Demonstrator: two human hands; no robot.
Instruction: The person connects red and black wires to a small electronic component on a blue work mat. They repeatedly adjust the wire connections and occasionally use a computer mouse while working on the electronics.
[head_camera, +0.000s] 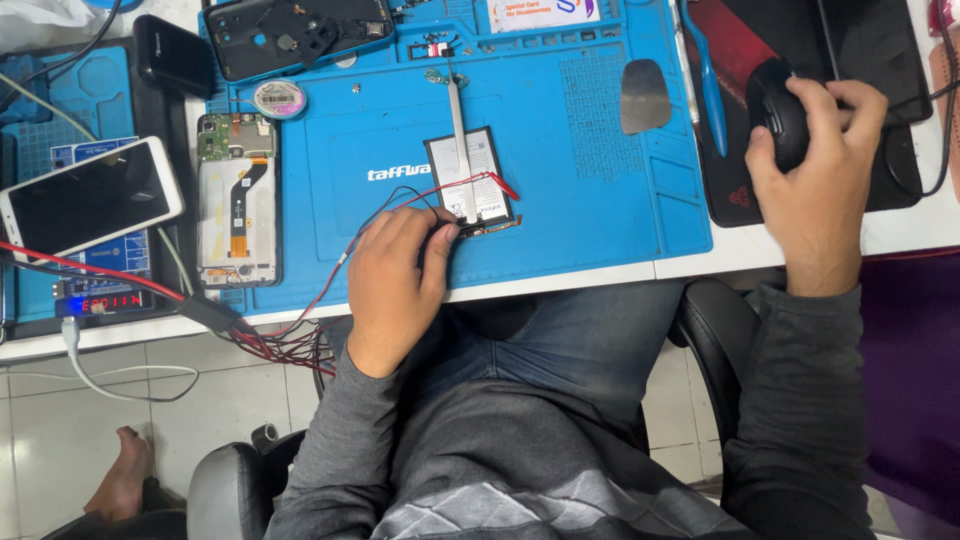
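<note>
While the left hand (395, 285) pinched the probe leads (400, 205) against the phone battery (468, 178), fingers closed, the right hand (815, 150) cupped the mouse (780, 120) (steady contact judged essential).

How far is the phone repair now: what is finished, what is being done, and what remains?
Done: one phone lies opened, its back cover set aside, and the battery is out on the blue mat. In hand: the left hand presses the red and black wires at the battery's edge; the right hand grips a mouse. Left: the phone remains uncovered, without its battery.
</note>
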